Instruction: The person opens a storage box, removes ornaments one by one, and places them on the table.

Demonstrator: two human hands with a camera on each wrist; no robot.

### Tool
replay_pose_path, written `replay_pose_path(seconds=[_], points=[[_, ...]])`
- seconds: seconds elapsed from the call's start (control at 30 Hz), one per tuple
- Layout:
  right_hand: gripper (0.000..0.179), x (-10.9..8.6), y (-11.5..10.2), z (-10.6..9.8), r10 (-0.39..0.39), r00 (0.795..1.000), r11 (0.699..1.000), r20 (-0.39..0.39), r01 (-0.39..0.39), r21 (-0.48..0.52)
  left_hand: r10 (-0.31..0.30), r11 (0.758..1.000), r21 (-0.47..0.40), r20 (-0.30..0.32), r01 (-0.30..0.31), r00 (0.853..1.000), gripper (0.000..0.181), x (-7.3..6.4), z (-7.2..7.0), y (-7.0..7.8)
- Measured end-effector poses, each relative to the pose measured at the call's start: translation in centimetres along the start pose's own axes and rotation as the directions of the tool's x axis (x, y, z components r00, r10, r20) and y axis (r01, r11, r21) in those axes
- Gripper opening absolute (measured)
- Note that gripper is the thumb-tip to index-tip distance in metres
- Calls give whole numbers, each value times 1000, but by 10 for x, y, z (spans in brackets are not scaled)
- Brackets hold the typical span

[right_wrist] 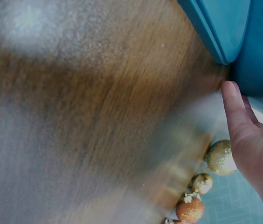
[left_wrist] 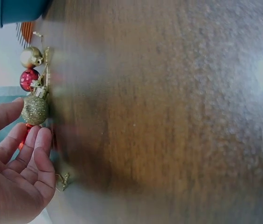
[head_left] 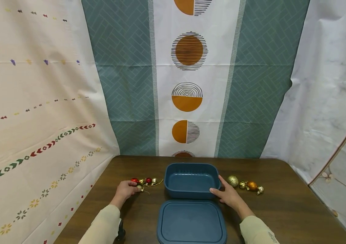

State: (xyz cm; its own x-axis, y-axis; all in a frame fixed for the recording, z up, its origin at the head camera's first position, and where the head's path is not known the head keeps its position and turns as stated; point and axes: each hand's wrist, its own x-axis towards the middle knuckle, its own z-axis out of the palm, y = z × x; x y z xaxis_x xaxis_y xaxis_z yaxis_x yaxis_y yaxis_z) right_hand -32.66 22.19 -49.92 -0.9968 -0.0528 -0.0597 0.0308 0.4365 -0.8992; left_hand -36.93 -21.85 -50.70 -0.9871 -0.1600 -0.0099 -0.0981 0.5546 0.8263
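My left hand (head_left: pixel 126 191) pinches a gold glitter bauble (left_wrist: pixel 34 110) between thumb and fingertips, at the left group of baubles. Close by lie a shiny red bauble (head_left: pixel 148 180), a pale gold bauble (head_left: pixel 154 181) and another red one (head_left: pixel 134 180). A blue rectangular container (head_left: pixel 191 195), uncovered and with nothing visible inside, stands at the middle of the table. My right hand (head_left: pixel 229 196) holds its front right corner, thumb at the front wall and fingers along the right side. Its matching lid (head_left: pixel 192 222) lies flat in front of the container.
Right of the container sit a large gold glitter bauble (head_left: pixel 232 181), a small gold bauble (head_left: pixel 242 185), an orange bauble (head_left: pixel 252 185) and another gold one (head_left: pixel 260 189). Patterned cloths (head_left: pixel 127 101) hang behind the wooden table (head_left: pixel 267 217). A thin frame (head_left: pixel 337 149) stands at the right.
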Motion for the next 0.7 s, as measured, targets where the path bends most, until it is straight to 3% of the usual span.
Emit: replay_pose_path(seconds=[0.43, 0.7], points=[[94, -1, -2, -8, 0, 1000, 994, -2, 0, -111, 48, 999, 12, -11, -48, 999, 23, 6, -2, 20], [91, -1, -4, -16, -21, 1000, 990, -7, 20, -139, 140, 978, 161, -28, -133, 990, 22, 10, -6, 40]])
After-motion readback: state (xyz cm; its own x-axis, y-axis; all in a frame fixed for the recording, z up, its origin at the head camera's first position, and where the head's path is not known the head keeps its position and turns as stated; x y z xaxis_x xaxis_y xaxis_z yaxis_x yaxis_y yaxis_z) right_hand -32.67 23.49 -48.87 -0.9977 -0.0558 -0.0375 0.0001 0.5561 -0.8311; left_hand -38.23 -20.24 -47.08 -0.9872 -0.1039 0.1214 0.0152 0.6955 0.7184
